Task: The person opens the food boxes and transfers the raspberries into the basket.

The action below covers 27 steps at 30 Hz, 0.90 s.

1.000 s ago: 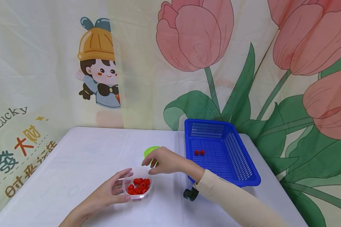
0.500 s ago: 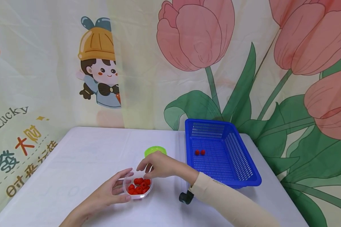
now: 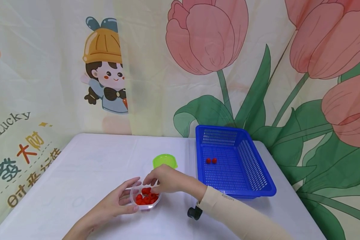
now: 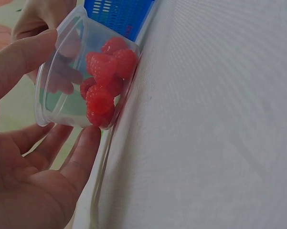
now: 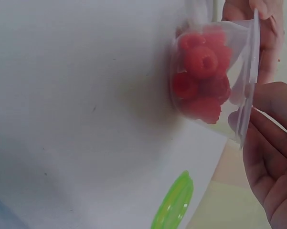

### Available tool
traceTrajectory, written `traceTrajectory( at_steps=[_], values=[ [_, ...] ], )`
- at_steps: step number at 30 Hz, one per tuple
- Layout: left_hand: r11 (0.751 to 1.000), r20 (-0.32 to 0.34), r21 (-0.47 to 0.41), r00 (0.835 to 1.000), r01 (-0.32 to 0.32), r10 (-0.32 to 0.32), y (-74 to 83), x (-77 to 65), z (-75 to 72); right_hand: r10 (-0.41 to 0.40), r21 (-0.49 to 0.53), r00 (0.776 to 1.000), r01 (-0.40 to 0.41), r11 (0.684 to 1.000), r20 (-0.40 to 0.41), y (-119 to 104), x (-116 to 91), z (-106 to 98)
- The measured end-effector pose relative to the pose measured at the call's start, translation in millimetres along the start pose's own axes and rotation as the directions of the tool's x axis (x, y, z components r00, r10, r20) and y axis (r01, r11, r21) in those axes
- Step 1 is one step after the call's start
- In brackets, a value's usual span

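A clear plastic tub (image 3: 145, 207) stands on the white table with several red raspberries (image 3: 143, 200) in its bottom. My left hand (image 3: 114, 201) holds the tub from the left, its thumb and fingers spread around the wall, as the left wrist view shows at the thumb (image 4: 24, 55). Over the tub's far right rim comes my right hand (image 3: 166, 180). Its fingertips dip inside the mouth, above the raspberries (image 5: 203, 71); no berry shows between them in the right wrist view. Part of the berries is hidden by the right hand in the head view.
A bright green lid (image 3: 165, 160) lies just behind the right hand. To the right stands a blue plastic basket (image 3: 249, 166) with two red berries (image 3: 211, 160) in it. A black device (image 3: 194, 212) sits under the right wrist. A printed curtain hangs behind the table.
My right hand has come down and slightly left, from above the tub's rim into its mouth. More of the green lid now shows. The left hand and tub stay put.
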<state>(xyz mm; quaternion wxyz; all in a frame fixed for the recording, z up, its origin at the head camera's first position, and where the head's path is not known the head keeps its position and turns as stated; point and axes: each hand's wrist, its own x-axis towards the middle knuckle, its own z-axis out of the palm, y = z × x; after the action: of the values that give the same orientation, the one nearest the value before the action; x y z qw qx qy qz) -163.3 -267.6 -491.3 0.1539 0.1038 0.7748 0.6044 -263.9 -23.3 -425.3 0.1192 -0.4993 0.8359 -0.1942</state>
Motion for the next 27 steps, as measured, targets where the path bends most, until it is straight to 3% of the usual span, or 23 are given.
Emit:
traceTrajectory(
  at_steps=[12, 27],
  values=[
    [0.998, 0.023, -0.029, 0.998, -0.061, 0.062, 0.6, -1.3, 0.8, -0.086, -0.158, 0.996, 0.091, 0.983, 0.035, -2.8, 0.8, 9.4],
    [0.999, 0.017, -0.014, 0.999, -0.042, 0.042, 1.0, -2.1, 1.7, -0.092, -0.284, 0.995, 0.099, 0.954, 0.038, -6.7, 0.8, 13.8]
  ],
)
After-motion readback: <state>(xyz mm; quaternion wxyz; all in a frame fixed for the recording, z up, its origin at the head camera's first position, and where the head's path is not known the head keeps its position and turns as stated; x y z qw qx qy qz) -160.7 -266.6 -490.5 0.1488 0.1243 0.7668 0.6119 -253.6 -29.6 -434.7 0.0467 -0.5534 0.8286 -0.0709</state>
